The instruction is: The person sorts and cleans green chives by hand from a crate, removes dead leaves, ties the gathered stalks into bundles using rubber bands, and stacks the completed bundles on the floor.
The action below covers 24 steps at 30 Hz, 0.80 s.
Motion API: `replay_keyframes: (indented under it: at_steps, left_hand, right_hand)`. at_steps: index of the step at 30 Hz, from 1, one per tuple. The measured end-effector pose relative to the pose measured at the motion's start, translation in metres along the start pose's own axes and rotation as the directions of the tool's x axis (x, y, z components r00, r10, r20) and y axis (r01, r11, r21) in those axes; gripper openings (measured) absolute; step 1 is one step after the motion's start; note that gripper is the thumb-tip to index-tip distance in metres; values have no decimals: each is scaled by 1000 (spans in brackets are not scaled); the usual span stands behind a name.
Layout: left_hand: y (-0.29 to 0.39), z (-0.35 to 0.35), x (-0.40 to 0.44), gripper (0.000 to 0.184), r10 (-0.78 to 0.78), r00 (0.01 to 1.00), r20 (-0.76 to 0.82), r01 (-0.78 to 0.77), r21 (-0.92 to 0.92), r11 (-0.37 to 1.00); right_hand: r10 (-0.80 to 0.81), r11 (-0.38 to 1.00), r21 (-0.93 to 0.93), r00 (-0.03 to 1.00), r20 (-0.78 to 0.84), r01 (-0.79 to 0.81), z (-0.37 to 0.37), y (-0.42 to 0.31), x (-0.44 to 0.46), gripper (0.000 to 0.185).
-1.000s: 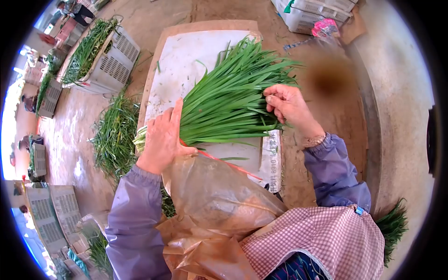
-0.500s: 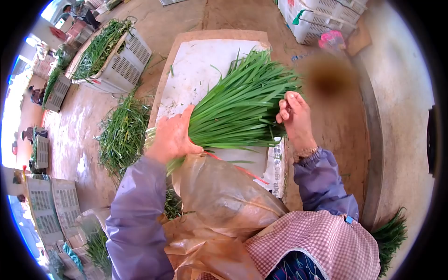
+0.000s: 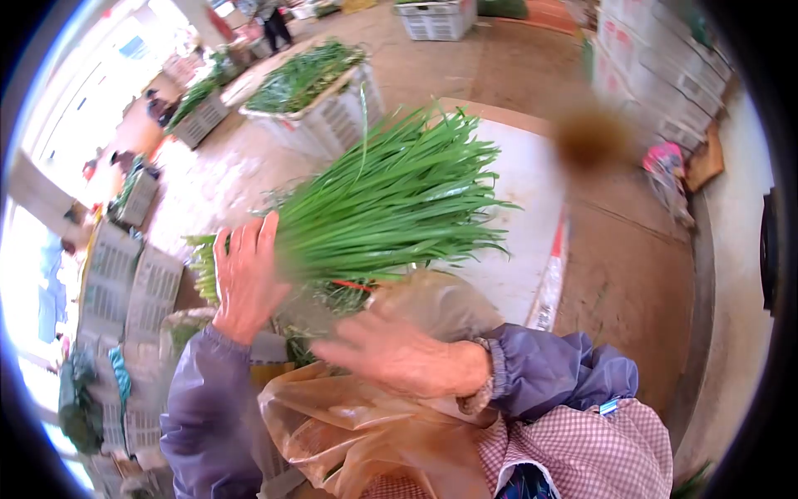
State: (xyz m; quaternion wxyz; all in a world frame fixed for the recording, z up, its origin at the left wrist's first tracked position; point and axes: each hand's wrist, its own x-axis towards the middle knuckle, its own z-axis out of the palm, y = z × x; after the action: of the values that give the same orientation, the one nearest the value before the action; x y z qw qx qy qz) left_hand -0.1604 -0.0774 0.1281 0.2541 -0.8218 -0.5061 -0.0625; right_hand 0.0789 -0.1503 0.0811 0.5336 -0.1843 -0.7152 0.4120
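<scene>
My left hand [image 3: 248, 270] is closed around the pale stem end of a large bunch of green chives [image 3: 391, 195], lifted and tilted over the left side of the white board [image 3: 519, 179]. The long leaves fan out to the upper right. Below the bunch, my right hand [image 3: 399, 353] is blurred by motion, its fingers stretched toward the left with nothing visible in them. A red strip [image 3: 353, 284] shows just under the leaves, above that hand. Brownish plastic sheeting [image 3: 357, 424] covers my lap beneath the right hand.
A white crate [image 3: 320, 125] heaped with greens stands beyond the bunch. More crates [image 3: 112, 266] are stacked at the left, and others [image 3: 657, 75] at the upper right by the wall. A pink plastic bag [image 3: 663, 162] lies near them. People are in the far background.
The bunch has moved left with my left hand, relative to the board. My right hand has swung from the leaves' right side down and left beneath the bunch. The view has turned left.
</scene>
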Motion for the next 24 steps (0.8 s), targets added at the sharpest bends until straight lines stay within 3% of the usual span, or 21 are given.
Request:
replay_keyframes:
  at_steps: [1,2,3,4,6,7,11,12,14,15,16,18,19,20,22,24]
  left_hand:
    - [-9,-14,-22,85,-51,998,32,50,39,998]
    - [-17,-25,-44,82,-108,992,60,103,76,992]
    - [-22,-32,-71,84,-154,987,45,149,94,984]
    - [-25,-38,-98,84,-191,980,61,184,111,977]
    - [-25,-51,-149,84,-300,952,65,290,134,948]
    - [-22,-56,-174,77,-318,947,56,305,165,938]
    - [5,-63,-267,62,-454,891,-29,443,276,853]
    - [15,-61,-291,62,-485,875,-8,466,289,836]
    - [37,-58,-333,75,-591,803,76,534,349,770]
    - [51,-60,-344,88,-631,760,155,559,340,756]
    - [62,-65,-348,88,-648,743,169,570,346,745]
    - [78,-81,-345,106,-756,564,332,711,269,649]
    - [77,-91,-340,122,-759,520,391,753,210,624]
    - [70,-100,-336,122,-767,508,392,762,210,613]
    - [49,-115,-331,122,-699,444,560,851,-20,525]
    - [28,-111,-326,126,-653,395,646,832,49,552]
  right_hand:
    - [-54,932,-329,955,290,153,12,10,4,28]
    - [-10,735,-561,833,553,382,22,15,9,38]
    - [143,772,-575,807,573,271,24,10,18,44]
    - [126,788,-544,787,603,290,31,12,23,44]
    - [-204,742,-547,909,364,386,49,13,26,31]
    - [-206,756,-524,903,378,392,62,14,27,31]
    - [-166,417,-683,789,592,600,121,30,22,51]
    - [-172,442,-652,771,613,616,131,40,15,51]
    - [20,443,-703,778,629,557,151,57,0,57]
    - [5,388,-662,717,697,641,158,65,-10,59]
    - [5,405,-643,702,712,650,166,71,-18,59]
    - [-123,454,-574,686,717,681,174,80,-28,61]
    - [-86,441,-564,659,747,698,173,75,-24,61]
    - [-87,443,-553,648,757,706,170,74,-20,61]
    - [-133,488,-497,624,770,718,166,74,-14,61]
    - [-150,470,-488,611,777,736,165,77,-15,62]
